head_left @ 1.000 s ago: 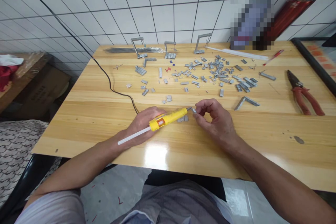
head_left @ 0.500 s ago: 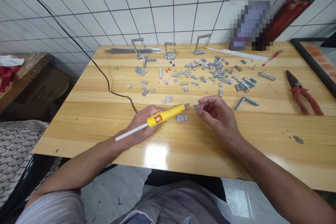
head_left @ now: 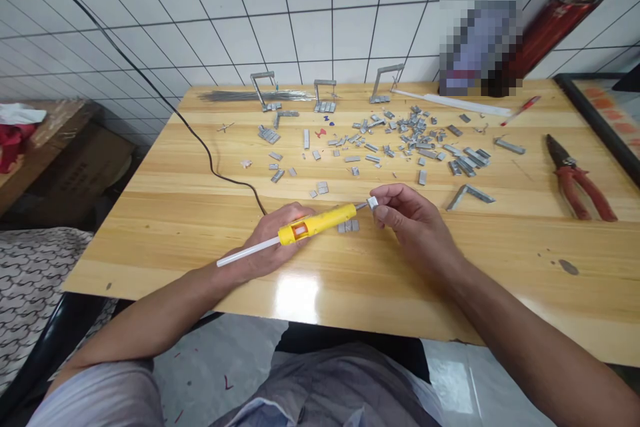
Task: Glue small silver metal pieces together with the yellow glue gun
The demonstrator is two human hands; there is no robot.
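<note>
My left hand [head_left: 273, 235] is closed around a yellow hot glue gun [head_left: 320, 223], with a white glue stick [head_left: 247, 253] jutting from its back end. The nozzle points right and meets, or nearly meets, a small grey metal-looking piece [head_left: 373, 203]. Thumb and fingers of my right hand [head_left: 411, 217] pinch that piece above the table. Just below the gun's front lies a short row of joined grey pieces [head_left: 349, 226], partly covered by the gun. Beyond it rests another small grey pair [head_left: 323, 187].
Many loose grey pieces [head_left: 417, 130] are scattered over the wooden table [head_left: 165, 213]. Three small grey frames [head_left: 325, 95] stand near the tiled wall beside thin rods [head_left: 225, 97]. Red-handled pliers [head_left: 575, 177] lie at right. A black cord [head_left: 203, 147] runs to the gun.
The glue gun has shifted slightly down and right, bringing its nozzle to the pinched piece. My right hand has tilted that piece so its pale face shows.
</note>
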